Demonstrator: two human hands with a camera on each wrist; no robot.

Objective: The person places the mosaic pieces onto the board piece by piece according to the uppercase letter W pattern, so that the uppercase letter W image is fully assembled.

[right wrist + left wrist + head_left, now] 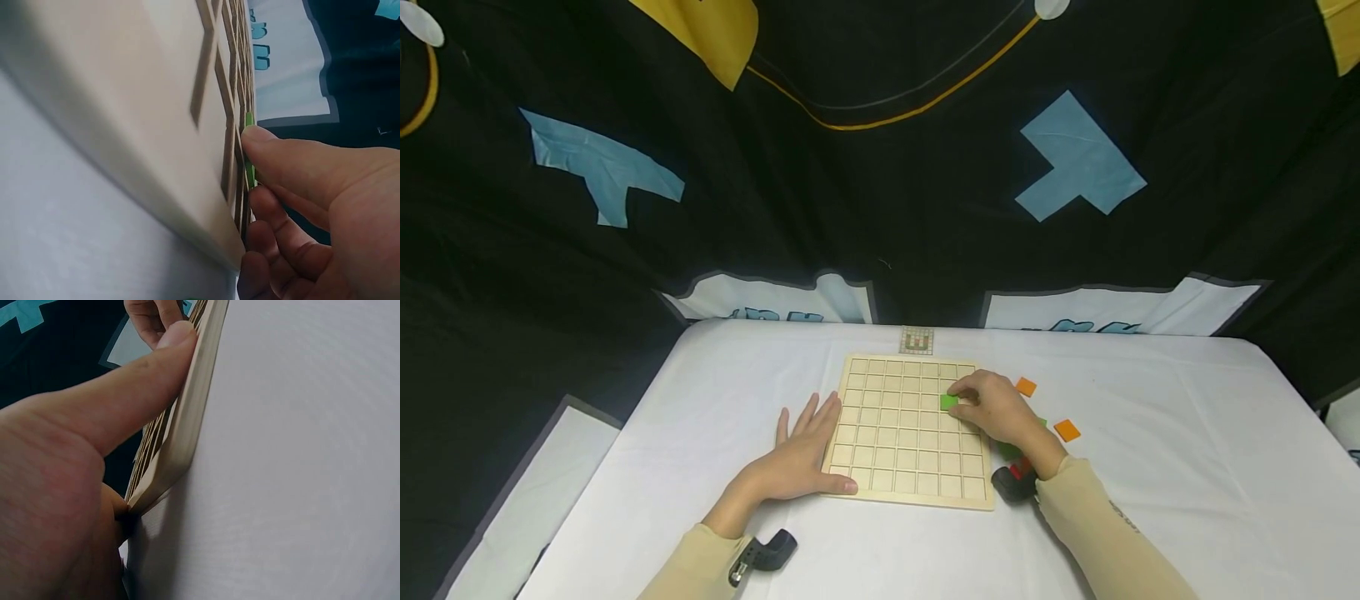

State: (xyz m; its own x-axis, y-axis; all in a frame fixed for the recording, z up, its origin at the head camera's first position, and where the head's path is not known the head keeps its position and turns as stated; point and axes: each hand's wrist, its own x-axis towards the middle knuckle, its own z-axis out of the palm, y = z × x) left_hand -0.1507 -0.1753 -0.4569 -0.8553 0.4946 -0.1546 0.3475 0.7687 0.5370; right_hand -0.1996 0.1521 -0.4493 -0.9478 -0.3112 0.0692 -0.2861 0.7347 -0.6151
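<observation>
A square wooden grid board (887,437) lies on the white table, its cells bare apart from the spot under my right hand. My right hand (1000,408) pinches a green square tile (949,402) between thumb and fingers, over the board's upper right cells. From the right wrist, the tile (250,169) shows edge-on, close against the grid. My left hand (797,460) rests at the board's lower left corner with fingers spread straight along the left side. Its thumb (147,378) lies on the board's front rim.
Right of the board lie two orange tiles (1026,387) (1067,431). Green pieces (1009,452) and a red piece (1020,468) are partly hidden under my right forearm. A small patterned grid card (917,340) lies behind the board. A black curtain (880,208) hangs beyond the table.
</observation>
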